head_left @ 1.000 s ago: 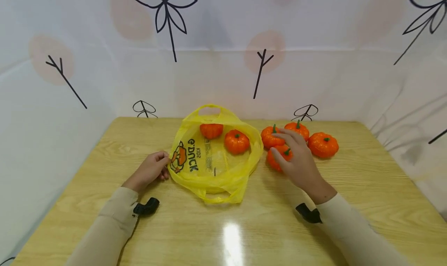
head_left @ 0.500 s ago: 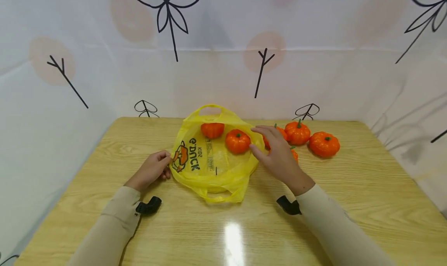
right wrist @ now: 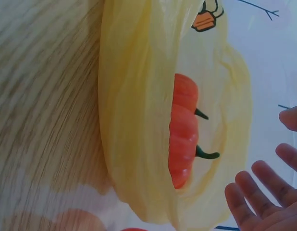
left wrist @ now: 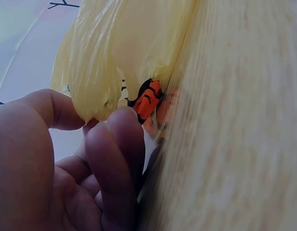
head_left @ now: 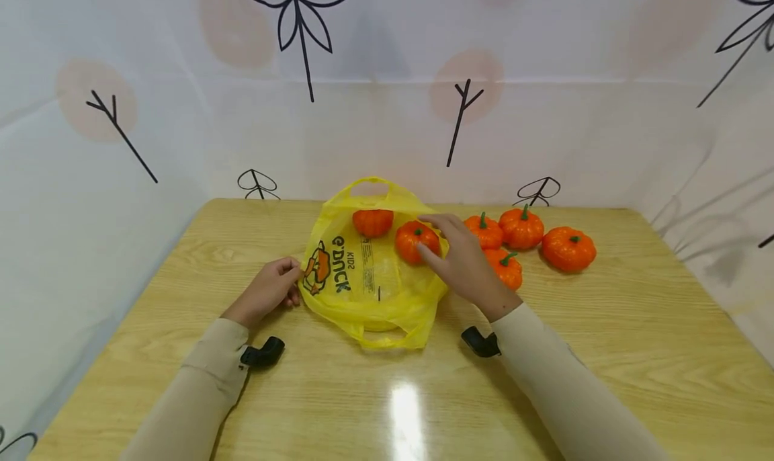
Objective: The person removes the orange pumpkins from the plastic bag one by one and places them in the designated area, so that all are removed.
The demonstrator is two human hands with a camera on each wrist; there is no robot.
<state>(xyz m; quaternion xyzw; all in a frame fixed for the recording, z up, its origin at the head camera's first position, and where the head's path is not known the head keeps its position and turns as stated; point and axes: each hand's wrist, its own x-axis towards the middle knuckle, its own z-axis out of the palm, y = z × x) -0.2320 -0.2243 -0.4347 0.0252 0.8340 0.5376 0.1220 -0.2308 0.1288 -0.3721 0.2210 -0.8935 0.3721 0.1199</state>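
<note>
A yellow plastic bag point(head_left: 375, 313) with a printed duck lies on the table, its mouth spread and facing up. Inside are two small toy pumpkins, one at the back point(head_left: 373, 224) and one at the right point(head_left: 417, 242). My left hand point(head_left: 270, 286) pinches the bag's left rim; in the left wrist view, thumb and finger meet at the yellow plastic. Over the bag's right rim, my right hand point(head_left: 462, 259) hovers close to the right pumpkin. In the right wrist view, its fingers point(right wrist: 264, 192) are spread and apart from the pumpkins.
Several more orange pumpkins stand on the wooden table point(head_left: 326, 407) to the right of the bag, among them a flatter one point(head_left: 568, 249) farthest right. A white printed cloth point(head_left: 375, 132) hangs behind the table and along its sides. Each sleeve carries a black wrist mount.
My right hand has moved left from the loose pumpkins to above the bag's right side, fingers spread. My left hand stays at the bag's rim.
</note>
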